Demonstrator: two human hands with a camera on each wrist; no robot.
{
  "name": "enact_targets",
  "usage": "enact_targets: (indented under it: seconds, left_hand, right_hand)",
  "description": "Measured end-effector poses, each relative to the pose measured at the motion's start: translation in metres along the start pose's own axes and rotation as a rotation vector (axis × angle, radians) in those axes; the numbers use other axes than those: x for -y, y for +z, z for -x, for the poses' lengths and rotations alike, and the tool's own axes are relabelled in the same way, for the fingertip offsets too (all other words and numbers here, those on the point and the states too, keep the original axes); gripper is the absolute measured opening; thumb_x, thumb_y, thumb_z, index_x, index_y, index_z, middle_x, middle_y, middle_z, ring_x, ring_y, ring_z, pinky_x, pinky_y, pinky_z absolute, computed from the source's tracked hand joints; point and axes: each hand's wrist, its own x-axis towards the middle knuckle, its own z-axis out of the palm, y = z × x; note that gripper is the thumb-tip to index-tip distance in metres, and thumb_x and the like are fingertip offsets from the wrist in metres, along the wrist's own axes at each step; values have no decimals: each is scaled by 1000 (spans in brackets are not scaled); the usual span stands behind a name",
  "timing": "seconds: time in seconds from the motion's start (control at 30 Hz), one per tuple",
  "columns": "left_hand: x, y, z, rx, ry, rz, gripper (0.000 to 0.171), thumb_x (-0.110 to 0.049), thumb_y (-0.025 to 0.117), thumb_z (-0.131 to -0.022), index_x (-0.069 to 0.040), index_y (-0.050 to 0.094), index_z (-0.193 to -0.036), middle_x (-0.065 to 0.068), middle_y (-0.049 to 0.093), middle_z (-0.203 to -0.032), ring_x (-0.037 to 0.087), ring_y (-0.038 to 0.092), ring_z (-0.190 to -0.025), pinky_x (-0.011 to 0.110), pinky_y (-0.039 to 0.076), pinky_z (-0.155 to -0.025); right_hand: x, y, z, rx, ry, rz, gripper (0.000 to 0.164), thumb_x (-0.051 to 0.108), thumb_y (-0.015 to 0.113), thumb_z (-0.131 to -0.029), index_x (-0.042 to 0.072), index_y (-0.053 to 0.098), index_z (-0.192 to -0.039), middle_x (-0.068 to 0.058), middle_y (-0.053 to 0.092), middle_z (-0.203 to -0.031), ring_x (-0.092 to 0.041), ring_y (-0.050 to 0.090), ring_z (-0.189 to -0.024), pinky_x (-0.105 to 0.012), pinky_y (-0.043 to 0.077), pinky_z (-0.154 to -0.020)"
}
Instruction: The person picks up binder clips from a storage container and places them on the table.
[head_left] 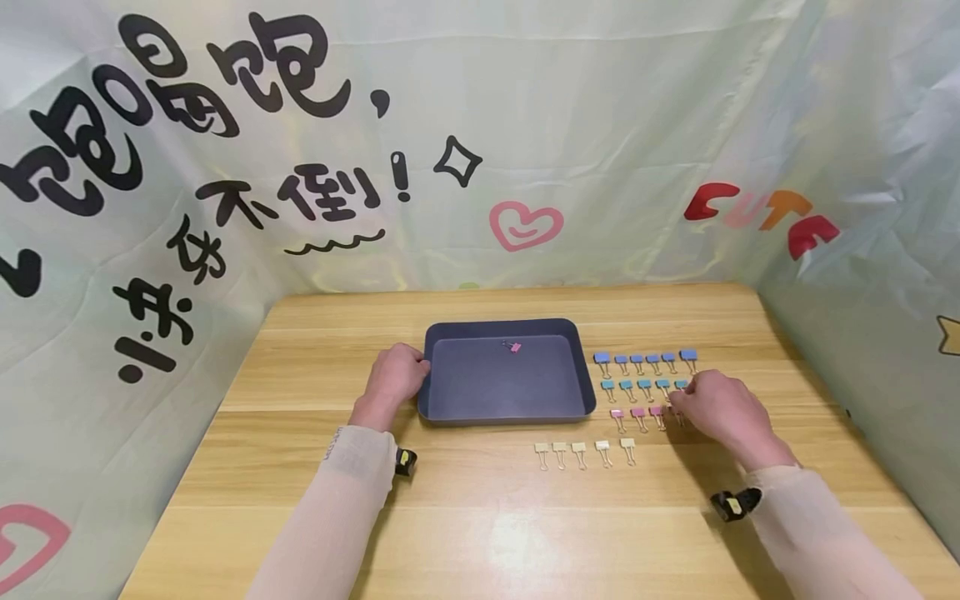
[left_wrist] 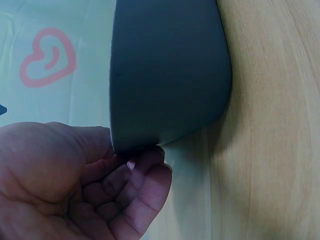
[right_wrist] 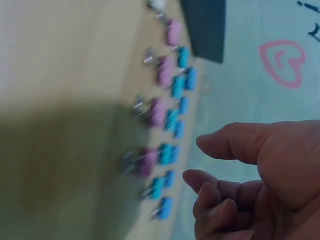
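My left hand (head_left: 390, 379) pinches the left side of a dark grey tray (head_left: 495, 387), its thumb at the rim and fingers against the outer wall. One pink binder clip (head_left: 514, 347) lies inside the tray. My right hand (head_left: 727, 412) hovers over the right end of the clip rows. Its thumb and index finger stand apart in the right wrist view, with nothing between them. Below it are a row of pink binder clips (head_left: 637, 413) and a row of teal binder clips (head_left: 644, 385); the hand partly covers their right ends in the head view.
Blue binder clips (head_left: 637, 359) form the back row, right of the tray. Several cream-white binder clips (head_left: 578, 448) line up in front of the tray. Everything lies on a wooden table (head_left: 465, 500), with a printed cloth (head_left: 615, 125) hanging behind and at the sides.
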Motion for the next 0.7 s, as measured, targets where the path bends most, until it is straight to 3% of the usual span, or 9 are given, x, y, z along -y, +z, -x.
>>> enact_targets:
  seconds: [0.23,0.37,0.47,0.57,0.7]
  left_hand:
    - [1,0,-1,0,-4,-1,30,-23,60,-106,-10,79,-86,3,68,-73,23,62,-75,33,46,-65]
    - [2,0,-2,-2,-13,3,29,-23,61,-106,-11,80,-87,3,69,-74,23,63,-75,33,46,-66]
    - [2,0,-2,-1,-21,13,27,-23,61,-105,-11,81,-90,3,70,-76,22,63,-76,33,47,-66]
    - [1,0,-1,4,-25,12,28,-23,61,-106,-11,81,-90,3,70,-77,22,63,-77,33,47,-66]
    - [0,1,-1,-5,-18,3,31,-22,61,-105,-10,78,-82,3,68,-72,23,62,-75,32,45,-65]
  right_hand:
    - [61,-7,-15,-21,-101,-14,36,29,57,-102,15,51,-69,0,48,-63,-18,46,-56,-34,37,-54]
    - [106,0,-34,-7,-173,-13,24,25,61,-103,7,71,-92,-4,66,-78,-20,59,-67,-41,50,-65]
    - [137,9,-54,-2,-245,16,21,22,64,-103,4,76,-105,-7,74,-93,-23,66,-77,-47,56,-77]
    - [161,20,-74,3,-317,52,19,20,66,-101,5,78,-103,-9,77,-97,-25,69,-82,-49,58,-81]
    - [182,35,-98,10,-379,89,18,20,68,-98,9,78,-89,-4,74,-85,-23,67,-77,-46,57,-78]
